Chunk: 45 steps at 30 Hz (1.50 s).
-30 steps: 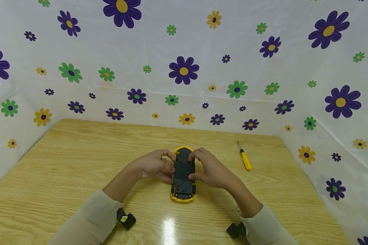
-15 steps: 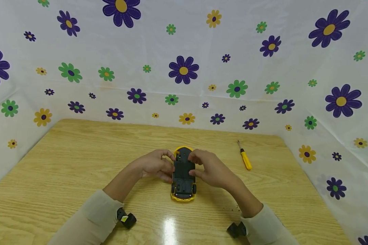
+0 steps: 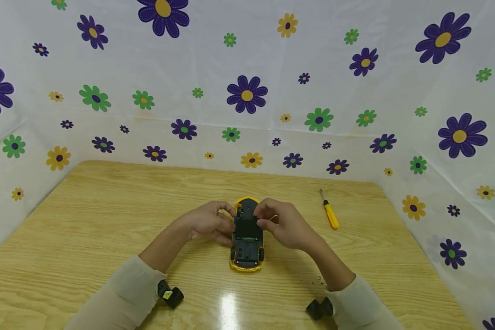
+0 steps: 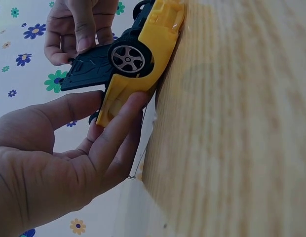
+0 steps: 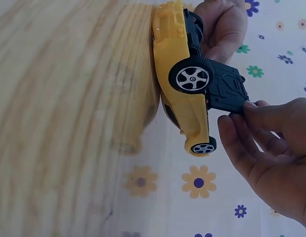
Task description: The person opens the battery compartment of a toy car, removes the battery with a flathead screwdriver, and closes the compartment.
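Though on the same table [image 3: 128, 197], screwdriver [image 3: 329, 211] well apart from toy car [image 3: 247, 250]

No legible text, only a tiny unreadable patch [image 3: 167, 294] on the left wrist camera [image 3: 175, 299].

Looks bright & fairly even in head view, apparently lit from above, w/ white glare streaked low on tabletop [image 3: 206, 284], approx. centre. Shades off softly beneath sleeves [image 3: 119, 293]. Reads crisp on flowered backdrop [image 3: 247, 55], but murky on upturned toy car [image 3: 248, 252], w/ fine detail lost in the black. Comes out dimmer & greyer in both wrist views, w/ nearest part of tabletop smeared out of focus & backdrop flowers a bit soft. Sharpens around wheel [image 5: 192, 79], R wrist view, w/ spokes clear. Mirrors faint yellow in tabletop sheen nearby.
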### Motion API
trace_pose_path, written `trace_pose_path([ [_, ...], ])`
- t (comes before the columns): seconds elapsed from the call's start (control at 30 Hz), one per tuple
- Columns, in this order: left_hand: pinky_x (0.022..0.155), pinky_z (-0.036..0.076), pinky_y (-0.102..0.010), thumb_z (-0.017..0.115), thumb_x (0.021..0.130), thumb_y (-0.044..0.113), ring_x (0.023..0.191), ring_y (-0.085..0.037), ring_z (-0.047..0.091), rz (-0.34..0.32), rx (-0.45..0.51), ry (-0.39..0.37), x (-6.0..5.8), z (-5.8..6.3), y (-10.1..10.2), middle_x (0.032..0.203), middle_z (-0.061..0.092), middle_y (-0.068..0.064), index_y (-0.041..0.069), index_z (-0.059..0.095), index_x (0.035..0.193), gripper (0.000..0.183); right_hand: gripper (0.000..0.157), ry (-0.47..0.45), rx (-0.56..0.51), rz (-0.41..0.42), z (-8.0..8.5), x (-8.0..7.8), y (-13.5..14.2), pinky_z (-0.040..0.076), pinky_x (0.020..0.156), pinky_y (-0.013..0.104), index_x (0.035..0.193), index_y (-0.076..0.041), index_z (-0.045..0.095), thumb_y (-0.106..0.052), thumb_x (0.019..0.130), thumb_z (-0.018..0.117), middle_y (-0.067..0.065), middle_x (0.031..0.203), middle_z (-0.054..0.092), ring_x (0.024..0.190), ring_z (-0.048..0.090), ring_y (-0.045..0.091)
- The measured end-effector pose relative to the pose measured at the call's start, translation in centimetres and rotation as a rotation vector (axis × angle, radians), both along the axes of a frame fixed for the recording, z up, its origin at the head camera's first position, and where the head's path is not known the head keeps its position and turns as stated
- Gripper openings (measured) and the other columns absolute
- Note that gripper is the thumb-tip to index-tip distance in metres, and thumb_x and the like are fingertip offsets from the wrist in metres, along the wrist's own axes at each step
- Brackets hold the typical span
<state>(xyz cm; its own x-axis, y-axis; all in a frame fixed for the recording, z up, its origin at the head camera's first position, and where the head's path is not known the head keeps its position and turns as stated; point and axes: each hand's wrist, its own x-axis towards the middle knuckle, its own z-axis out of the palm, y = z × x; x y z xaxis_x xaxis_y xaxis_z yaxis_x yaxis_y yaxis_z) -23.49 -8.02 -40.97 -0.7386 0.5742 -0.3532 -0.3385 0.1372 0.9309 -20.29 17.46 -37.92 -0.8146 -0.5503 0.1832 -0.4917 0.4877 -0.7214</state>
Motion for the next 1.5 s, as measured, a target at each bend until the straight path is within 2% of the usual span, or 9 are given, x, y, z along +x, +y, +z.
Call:
trace_pose_path([
  [0.2,0.079,0.064,-0.046,0.062,0.092,-0.01,0.089,-0.032,0.071,0.007,-0.009,0.006,0.0,-0.1,0.0,0.107,0.065,-0.025,-0.002,0.045,0.125,0.038,0.015,-0.01,-0.063,-0.031,0.1,-0.2,0.3,0.063,0.078,0.03,0.11,-0.008,0.066,0.002,0.098,0.065,0.005,0.099,0.067,0.09,0.065,0.02],
  [0.5,0.081,0.064,-0.047,0.06,0.095,-0.008,0.091,-0.033,0.07,0.003,-0.03,0.024,0.0,-0.1,-0.1,0.111,0.064,-0.025,-0.002,0.046,0.125,0.033,0.015,0.016,-0.135,-0.106,0.3,-1.1,1.3,0.064,0.079,0.046,0.111,-0.006,0.065,0.003,0.099,0.063,0.009,0.1,0.068,0.087,0.069,0.022],
  [0.6,0.081,0.064,-0.047,0.06,0.096,-0.008,0.092,-0.033,0.07,0.003,-0.032,0.023,0.0,-0.1,-0.1,0.111,0.064,-0.025,-0.002,0.047,0.124,0.032,0.015,0.022,-0.153,-0.14,0.3,-1.4,1.9,0.064,0.08,0.046,0.112,-0.006,0.065,0.003,0.099,0.063,0.01,0.102,0.067,0.087,0.07,0.022],
  [0.83,0.081,0.064,-0.048,0.061,0.096,-0.007,0.09,-0.033,0.069,0.02,-0.022,0.009,0.2,-0.1,0.0,0.107,0.064,-0.024,-0.001,0.047,0.123,0.031,0.016,0.039,-0.171,-0.202,0.3,-2.5,3.6,0.064,0.079,0.039,0.115,-0.003,0.064,0.002,0.1,0.063,0.013,0.109,0.066,0.091,0.07,0.026],
  [1.0,0.079,0.064,-0.048,0.062,0.094,-0.008,0.083,-0.032,0.07,0.026,-0.001,-0.011,0.2,-0.1,0.2,0.104,0.066,-0.023,-0.002,0.047,0.123,0.033,0.016,0.01,-0.183,-0.24,0.4,-3.0,4.9,0.064,0.081,0.044,0.117,-0.002,0.063,0.0,0.101,0.061,0.015,0.117,0.064,0.098,0.069,0.029],
  [1.17,0.08,0.064,-0.048,0.062,0.094,-0.009,0.084,-0.032,0.07,0.019,0.001,-0.005,0.2,0.0,0.1,0.105,0.066,-0.023,-0.002,0.047,0.124,0.035,0.017,-0.009,-0.169,-0.291,0.5,-3.6,6.6,0.063,0.083,0.046,0.119,-0.003,0.062,-0.001,0.102,0.061,0.014,0.121,0.063,0.096,0.07,0.03],
  [1.3,0.08,0.064,-0.048,0.062,0.094,-0.009,0.085,-0.032,0.071,0.013,-0.005,0.0,0.1,0.0,0.2,0.105,0.067,-0.023,-0.002,0.047,0.124,0.034,0.018,-0.027,-0.184,-0.318,0.2,-4.1,8.0,0.063,0.083,0.05,0.12,-0.002,0.061,0.001,0.102,0.06,0.016,0.12,0.062,0.096,0.069,0.032],
  [1.5,0.08,0.064,-0.048,0.062,0.094,-0.009,0.085,-0.032,0.071,0.013,-0.013,0.003,0.2,0.0,0.2,0.104,0.067,-0.023,-0.002,0.047,0.123,0.034,0.019,-0.111,-0.23,-0.335,-0.7,-4.8,9.5,0.064,0.082,0.046,0.121,0.004,0.061,0.004,0.102,0.057,0.022,0.115,0.061,0.096,0.065,0.036],
])
